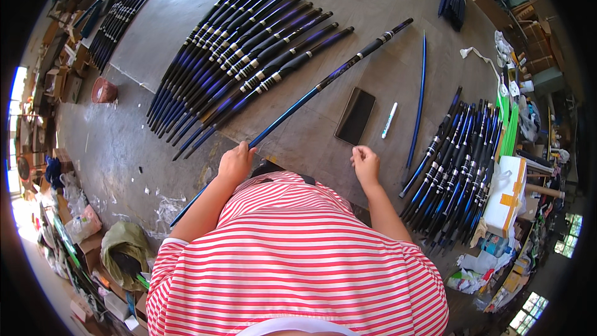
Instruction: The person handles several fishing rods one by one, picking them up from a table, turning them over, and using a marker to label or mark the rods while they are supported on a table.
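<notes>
My left hand (236, 163) is closed around the blue lower part of a fishing rod (291, 114). The rod slants up to the right across the table, its dark grip end farthest away, and its other end passes behind my left forearm. My right hand (365, 164), apart from the rod, has its fingers curled and pressed together. Whatever may be between them is too small to make out. Just beyond that hand lies a black smartphone (355, 116), with a white marker pen (389, 120) to its right. Farther right rests a thin blue rod section (419, 96).
A fanned row of dark rods (230, 56) covers the table's far left. To the right lies a pile of blue-black rods (454, 168), beside a white foam box (505, 196). A bundle (453, 1) sits far right; a reddish bucket (104, 90) stands left, on the floor.
</notes>
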### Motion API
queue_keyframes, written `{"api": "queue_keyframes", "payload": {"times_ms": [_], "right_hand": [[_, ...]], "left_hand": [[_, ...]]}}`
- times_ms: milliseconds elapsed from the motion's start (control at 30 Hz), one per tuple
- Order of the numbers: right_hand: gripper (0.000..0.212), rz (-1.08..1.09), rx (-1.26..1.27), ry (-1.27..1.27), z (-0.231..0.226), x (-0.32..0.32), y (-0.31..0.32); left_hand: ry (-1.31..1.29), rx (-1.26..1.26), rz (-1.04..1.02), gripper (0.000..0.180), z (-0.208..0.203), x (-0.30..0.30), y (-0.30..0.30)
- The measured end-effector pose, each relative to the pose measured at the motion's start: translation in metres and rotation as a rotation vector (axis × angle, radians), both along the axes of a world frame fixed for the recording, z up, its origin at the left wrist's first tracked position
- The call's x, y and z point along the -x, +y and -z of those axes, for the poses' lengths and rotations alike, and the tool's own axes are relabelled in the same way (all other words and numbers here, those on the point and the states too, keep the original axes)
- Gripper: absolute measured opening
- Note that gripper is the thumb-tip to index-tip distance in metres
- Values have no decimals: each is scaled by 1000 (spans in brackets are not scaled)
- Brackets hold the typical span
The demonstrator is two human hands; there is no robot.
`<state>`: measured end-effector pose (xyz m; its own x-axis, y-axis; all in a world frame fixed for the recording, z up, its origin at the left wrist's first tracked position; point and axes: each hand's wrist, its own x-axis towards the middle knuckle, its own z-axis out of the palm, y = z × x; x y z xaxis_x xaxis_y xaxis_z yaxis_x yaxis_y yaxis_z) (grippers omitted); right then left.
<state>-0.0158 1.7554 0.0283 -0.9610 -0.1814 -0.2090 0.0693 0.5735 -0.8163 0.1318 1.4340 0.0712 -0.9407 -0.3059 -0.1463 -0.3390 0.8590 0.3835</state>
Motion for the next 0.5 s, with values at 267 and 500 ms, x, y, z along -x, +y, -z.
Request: {"api": "queue_keyframes", "payload": {"times_ms": [267,500], "right_hand": [[11,-73,-184,499,11,-33,21],[9,-120,-288,551,14,-34,19]], "left_hand": [[-32,-62,-88,26,24,-7,-2],[-113,33,-82,29,25,-6,-4]]}}
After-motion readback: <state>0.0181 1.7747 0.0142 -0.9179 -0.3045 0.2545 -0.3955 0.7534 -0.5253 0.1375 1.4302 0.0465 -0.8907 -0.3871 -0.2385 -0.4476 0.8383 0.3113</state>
